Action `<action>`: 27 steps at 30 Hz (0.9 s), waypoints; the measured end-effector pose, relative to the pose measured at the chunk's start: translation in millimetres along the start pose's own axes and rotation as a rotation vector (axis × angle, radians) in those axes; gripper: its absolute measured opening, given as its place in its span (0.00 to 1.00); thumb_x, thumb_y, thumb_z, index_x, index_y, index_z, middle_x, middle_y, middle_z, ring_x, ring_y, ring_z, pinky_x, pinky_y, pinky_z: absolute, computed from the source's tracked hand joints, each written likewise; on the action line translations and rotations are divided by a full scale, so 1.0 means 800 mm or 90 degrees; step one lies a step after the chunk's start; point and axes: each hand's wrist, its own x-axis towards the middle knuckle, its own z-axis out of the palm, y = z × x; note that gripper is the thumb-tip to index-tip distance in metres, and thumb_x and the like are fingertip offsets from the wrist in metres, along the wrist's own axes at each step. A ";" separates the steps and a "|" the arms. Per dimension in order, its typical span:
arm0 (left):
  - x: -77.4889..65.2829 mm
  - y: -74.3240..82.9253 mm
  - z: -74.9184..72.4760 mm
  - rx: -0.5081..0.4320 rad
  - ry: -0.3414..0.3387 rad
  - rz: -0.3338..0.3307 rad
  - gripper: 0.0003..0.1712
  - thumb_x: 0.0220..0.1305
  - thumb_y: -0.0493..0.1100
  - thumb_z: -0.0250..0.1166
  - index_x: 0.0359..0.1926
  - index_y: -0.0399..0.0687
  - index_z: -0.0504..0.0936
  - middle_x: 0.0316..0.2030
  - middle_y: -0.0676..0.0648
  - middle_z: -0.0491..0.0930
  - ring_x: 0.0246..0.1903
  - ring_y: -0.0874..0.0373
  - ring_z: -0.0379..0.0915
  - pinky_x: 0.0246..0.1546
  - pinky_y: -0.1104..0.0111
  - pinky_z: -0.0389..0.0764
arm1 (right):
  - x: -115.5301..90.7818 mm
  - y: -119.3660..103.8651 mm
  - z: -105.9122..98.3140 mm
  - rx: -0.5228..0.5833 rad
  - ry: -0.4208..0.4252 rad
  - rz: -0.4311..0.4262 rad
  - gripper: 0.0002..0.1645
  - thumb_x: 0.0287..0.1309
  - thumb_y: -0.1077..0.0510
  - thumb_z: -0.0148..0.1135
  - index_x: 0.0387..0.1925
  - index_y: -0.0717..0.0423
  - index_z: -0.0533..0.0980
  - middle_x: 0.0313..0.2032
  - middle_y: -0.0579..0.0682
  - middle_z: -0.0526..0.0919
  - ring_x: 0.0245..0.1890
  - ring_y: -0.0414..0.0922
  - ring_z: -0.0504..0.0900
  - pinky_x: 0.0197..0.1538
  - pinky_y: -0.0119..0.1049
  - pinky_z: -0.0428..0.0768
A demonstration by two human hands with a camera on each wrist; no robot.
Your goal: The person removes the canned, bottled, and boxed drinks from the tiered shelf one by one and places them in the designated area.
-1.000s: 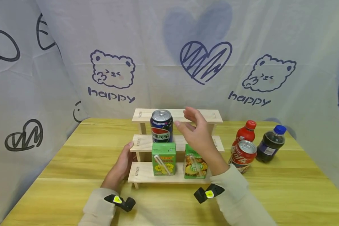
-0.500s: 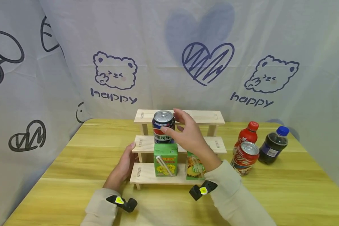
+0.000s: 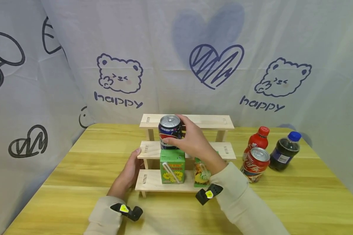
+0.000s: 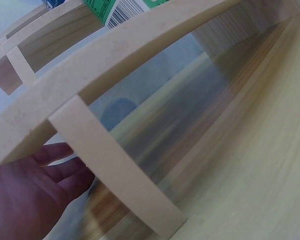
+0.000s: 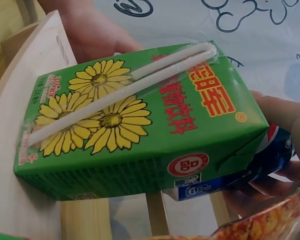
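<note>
A three-tier wooden stand (image 3: pixel 226 150) holds drinks in the head view. My right hand (image 3: pixel 191 135) grips a dark blue Pepsi can (image 3: pixel 170 129) on the middle tier, thumb across its front and fingers round its right side. In the right wrist view, the can (image 5: pixel 270 160) is partly hidden behind a green drink carton (image 5: pixel 140 125) with yellow flowers and a white straw. My left hand (image 3: pixel 132 168) holds the stand's left end, thumb at the middle tier's edge. The left wrist view shows its fingers (image 4: pixel 72 175) reaching behind a leg of the stand.
Another green carton (image 3: pixel 202 173) stands on the lowest tier, partly covered by my right forearm. On the table (image 3: pixel 306 202), right of the stand, are a red can (image 3: pixel 255 164), a red bottle (image 3: pixel 259 139) and a dark bottle with a blue cap (image 3: pixel 284 151).
My right hand has moved left to the Pepsi can and its fingers have wrapped round it. The left hand stays at the stand; the view has shifted slightly.
</note>
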 end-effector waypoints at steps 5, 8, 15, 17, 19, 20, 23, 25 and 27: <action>0.000 -0.001 0.001 0.010 -0.009 0.011 0.43 0.65 0.70 0.32 0.72 0.49 0.50 0.68 0.35 0.53 0.67 0.40 0.51 0.62 0.51 0.57 | -0.001 0.001 -0.004 -0.022 -0.005 -0.004 0.47 0.47 0.46 0.72 0.67 0.48 0.60 0.60 0.49 0.72 0.59 0.48 0.72 0.57 0.44 0.73; 0.002 -0.003 0.000 0.012 -0.009 0.017 0.43 0.65 0.70 0.33 0.72 0.49 0.50 0.68 0.35 0.54 0.66 0.40 0.52 0.61 0.51 0.58 | -0.003 0.002 -0.009 -0.036 -0.003 -0.004 0.47 0.48 0.46 0.71 0.67 0.49 0.60 0.60 0.50 0.72 0.59 0.48 0.72 0.57 0.44 0.73; 0.010 -0.012 -0.005 -0.019 0.007 0.005 0.40 0.66 0.68 0.36 0.71 0.53 0.52 0.68 0.40 0.56 0.67 0.43 0.51 0.64 0.49 0.55 | -0.011 0.012 -0.024 -0.042 0.008 -0.004 0.47 0.48 0.46 0.71 0.66 0.50 0.61 0.59 0.51 0.72 0.58 0.49 0.73 0.56 0.45 0.74; 0.012 -0.014 -0.006 -0.020 0.006 0.006 0.40 0.66 0.68 0.36 0.71 0.53 0.51 0.68 0.40 0.55 0.68 0.42 0.50 0.64 0.49 0.54 | -0.014 0.015 -0.029 -0.043 0.012 0.001 0.47 0.48 0.46 0.72 0.66 0.49 0.61 0.59 0.51 0.72 0.58 0.50 0.72 0.56 0.45 0.74; 0.013 -0.015 -0.006 -0.021 0.006 0.005 0.39 0.66 0.68 0.36 0.71 0.53 0.51 0.68 0.40 0.55 0.68 0.43 0.50 0.64 0.49 0.54 | -0.017 0.018 -0.033 -0.043 0.015 0.007 0.47 0.47 0.46 0.72 0.67 0.49 0.61 0.60 0.51 0.71 0.58 0.50 0.72 0.57 0.46 0.73; 0.013 -0.015 -0.006 -0.022 0.006 0.007 0.39 0.66 0.67 0.35 0.71 0.52 0.52 0.68 0.40 0.56 0.68 0.43 0.50 0.64 0.49 0.54 | -0.018 0.019 -0.035 -0.040 0.016 0.008 0.47 0.47 0.46 0.72 0.67 0.48 0.61 0.60 0.51 0.71 0.59 0.50 0.72 0.57 0.46 0.73; 0.012 -0.013 -0.006 -0.014 0.006 0.011 0.39 0.67 0.67 0.35 0.72 0.52 0.51 0.68 0.40 0.55 0.68 0.43 0.49 0.65 0.49 0.53 | -0.023 0.024 -0.041 -0.039 0.023 0.005 0.46 0.47 0.45 0.72 0.66 0.48 0.61 0.59 0.51 0.71 0.59 0.50 0.72 0.57 0.47 0.73; 0.010 -0.010 -0.005 -0.008 0.007 0.014 0.40 0.66 0.67 0.36 0.72 0.52 0.50 0.69 0.39 0.54 0.68 0.42 0.49 0.65 0.49 0.52 | -0.026 0.027 -0.045 -0.036 0.030 -0.001 0.46 0.47 0.46 0.72 0.65 0.47 0.62 0.59 0.50 0.72 0.58 0.50 0.72 0.56 0.47 0.74; 0.008 -0.008 -0.003 0.006 0.006 0.018 0.41 0.66 0.69 0.35 0.72 0.52 0.49 0.69 0.38 0.52 0.69 0.41 0.47 0.65 0.48 0.51 | -0.029 0.031 -0.049 -0.041 0.042 -0.009 0.45 0.46 0.45 0.72 0.65 0.47 0.63 0.58 0.50 0.73 0.57 0.49 0.73 0.56 0.46 0.74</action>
